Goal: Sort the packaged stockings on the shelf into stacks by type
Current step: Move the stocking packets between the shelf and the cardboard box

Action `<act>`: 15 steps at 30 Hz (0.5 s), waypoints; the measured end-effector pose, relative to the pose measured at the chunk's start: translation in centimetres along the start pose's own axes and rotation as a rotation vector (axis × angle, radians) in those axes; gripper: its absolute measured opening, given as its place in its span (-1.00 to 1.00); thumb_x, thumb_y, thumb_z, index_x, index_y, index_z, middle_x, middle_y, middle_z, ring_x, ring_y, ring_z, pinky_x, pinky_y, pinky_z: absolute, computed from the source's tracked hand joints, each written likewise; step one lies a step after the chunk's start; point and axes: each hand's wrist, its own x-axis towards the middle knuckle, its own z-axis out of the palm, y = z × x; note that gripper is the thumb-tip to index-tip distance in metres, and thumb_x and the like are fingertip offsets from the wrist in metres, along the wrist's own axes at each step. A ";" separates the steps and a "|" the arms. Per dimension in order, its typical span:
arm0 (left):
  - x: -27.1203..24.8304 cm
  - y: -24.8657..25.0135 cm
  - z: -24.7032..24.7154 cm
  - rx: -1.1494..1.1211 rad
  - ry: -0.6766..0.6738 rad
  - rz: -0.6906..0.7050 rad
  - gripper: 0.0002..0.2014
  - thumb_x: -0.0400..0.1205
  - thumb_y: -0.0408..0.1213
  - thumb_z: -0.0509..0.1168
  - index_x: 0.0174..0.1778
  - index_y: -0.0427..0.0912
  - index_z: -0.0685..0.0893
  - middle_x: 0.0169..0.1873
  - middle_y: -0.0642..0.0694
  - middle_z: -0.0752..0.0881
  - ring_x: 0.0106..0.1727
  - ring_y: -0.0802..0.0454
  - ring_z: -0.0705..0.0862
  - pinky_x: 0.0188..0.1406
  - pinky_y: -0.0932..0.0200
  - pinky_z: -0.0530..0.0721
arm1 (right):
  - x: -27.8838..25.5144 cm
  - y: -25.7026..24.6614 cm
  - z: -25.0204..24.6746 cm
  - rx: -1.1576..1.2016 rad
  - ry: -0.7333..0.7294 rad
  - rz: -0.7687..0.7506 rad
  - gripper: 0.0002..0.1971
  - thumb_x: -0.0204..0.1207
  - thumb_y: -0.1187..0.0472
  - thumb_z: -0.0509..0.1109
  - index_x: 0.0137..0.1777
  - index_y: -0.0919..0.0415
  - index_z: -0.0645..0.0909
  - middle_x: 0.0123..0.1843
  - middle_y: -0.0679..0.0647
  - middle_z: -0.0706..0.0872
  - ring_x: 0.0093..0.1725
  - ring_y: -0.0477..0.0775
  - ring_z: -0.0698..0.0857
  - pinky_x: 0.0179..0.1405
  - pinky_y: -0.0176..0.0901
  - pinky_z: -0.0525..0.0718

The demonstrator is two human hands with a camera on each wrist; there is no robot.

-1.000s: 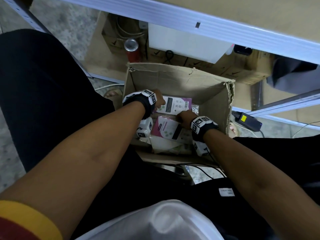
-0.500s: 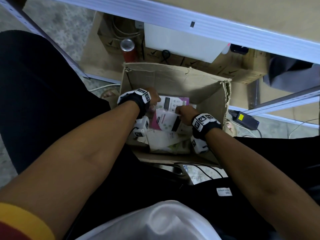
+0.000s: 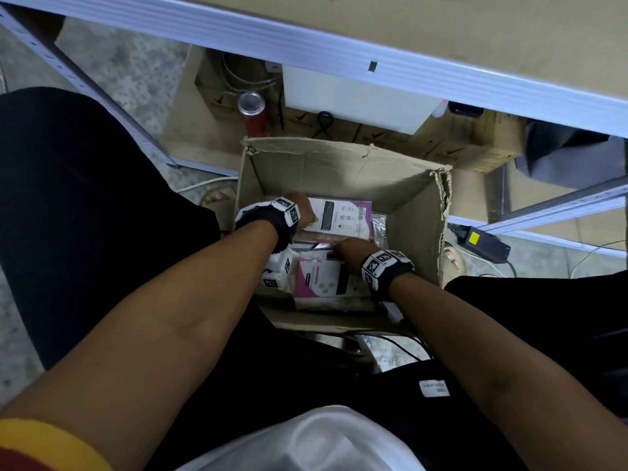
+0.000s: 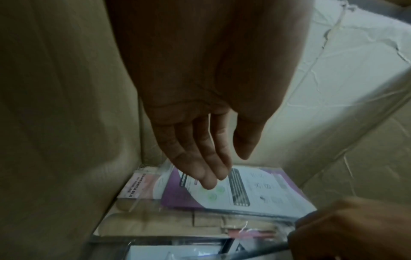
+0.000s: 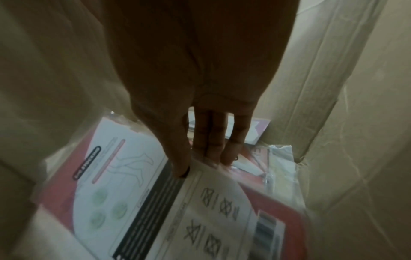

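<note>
A flat purple-and-white stocking packet (image 4: pixel 235 191) lies at the far end inside the open brown cardboard box (image 3: pixel 339 171); the left hand (image 4: pixel 200 109) hovers over it, grip wide. The right hand (image 5: pixel 200 112) pinches a red-and-white stocking packet (image 5: pixel 138 202) nearer the person.

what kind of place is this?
Likely a stockroom or small warehouse: metal shelving overhead, cardboard cartons stored on the floor beneath it, and an open cardboard box of packaged stockings.
</note>
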 end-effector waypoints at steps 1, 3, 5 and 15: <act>0.0 0.0 0.2 0.047 -0.001 0.011 -0.69 0.72 -0.22 0.29 0.23 -0.37 0.75 0.19 -0.28 0.78 0.16 -0.18 0.76 0.25 -0.04 0.72 | -0.3 0.1 0.2 0.005 0.020 -0.005 -0.70 0.60 0.35 0.32 0.31 0.27 0.60 0.30 0.25 0.69 0.30 0.28 0.69 0.29 0.10 0.67; -0.1 0.2 0.9 0.155 -0.012 0.045 -0.69 0.72 -0.24 0.25 0.22 -0.38 0.75 0.22 -0.29 0.77 0.22 -0.23 0.74 0.25 -0.03 0.70 | -0.8 0.1 0.6 -0.002 0.085 -0.024 -0.69 0.64 0.29 0.28 0.36 0.27 0.56 0.33 0.26 0.67 0.33 0.26 0.67 0.29 0.00 0.61; 0.0 0.4 2.0 0.239 -0.056 0.074 -0.71 0.70 -0.29 0.29 0.24 -0.36 0.75 0.24 -0.30 0.75 0.25 -0.25 0.73 0.27 -0.04 0.68 | -1.0 -0.2 0.7 -0.028 0.008 0.002 -0.68 0.69 0.28 0.23 0.41 0.29 0.56 0.37 0.26 0.66 0.36 0.24 0.65 0.31 -0.05 0.57; 1.5 0.8 7.0 0.547 -0.163 0.185 -0.61 0.53 -0.38 0.52 0.25 -0.39 0.66 0.16 -0.33 0.74 0.17 -0.24 0.77 0.03 0.04 0.69 | -2.0 -1.5 0.5 -0.033 -0.116 0.024 -0.58 0.68 0.21 0.31 0.50 0.34 0.49 0.52 0.23 0.54 0.50 0.23 0.52 0.46 0.03 0.46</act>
